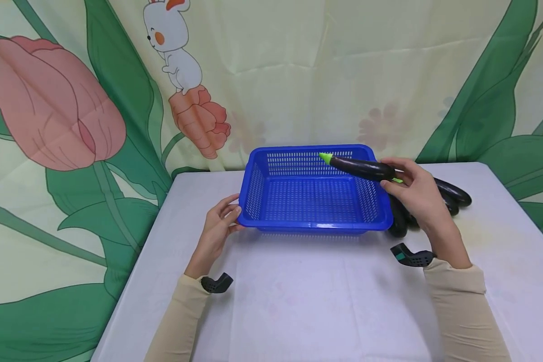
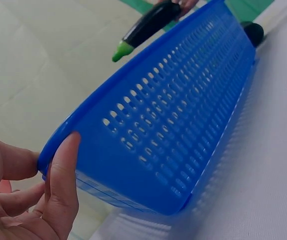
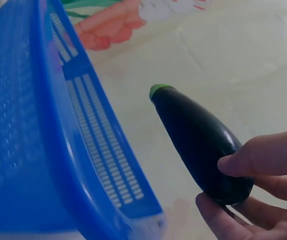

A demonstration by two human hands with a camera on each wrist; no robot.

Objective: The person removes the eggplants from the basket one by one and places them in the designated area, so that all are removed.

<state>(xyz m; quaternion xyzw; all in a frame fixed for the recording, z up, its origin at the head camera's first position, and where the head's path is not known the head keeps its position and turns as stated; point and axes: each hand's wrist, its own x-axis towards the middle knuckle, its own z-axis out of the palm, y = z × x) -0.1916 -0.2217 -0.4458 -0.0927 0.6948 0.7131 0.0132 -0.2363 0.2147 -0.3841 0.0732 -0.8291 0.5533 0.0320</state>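
Observation:
A blue plastic basket with slotted walls sits on the table, its inside bare. At its left front corner my left hand pinches the rim between thumb and fingers; the left wrist view shows this grip close up. My right hand holds a dark purple eggplant by its blunt end, above the basket's right side. The eggplant's green tip points left, over the basket. In the right wrist view, the thumb and fingers close round the eggplant. Its held end is partly hidden by them.
Several more eggplants lie on the table right of the basket, partly hidden behind my right hand and the basket. A white cloth covers the table. Behind it hangs a curtain printed with tulips and a rabbit.

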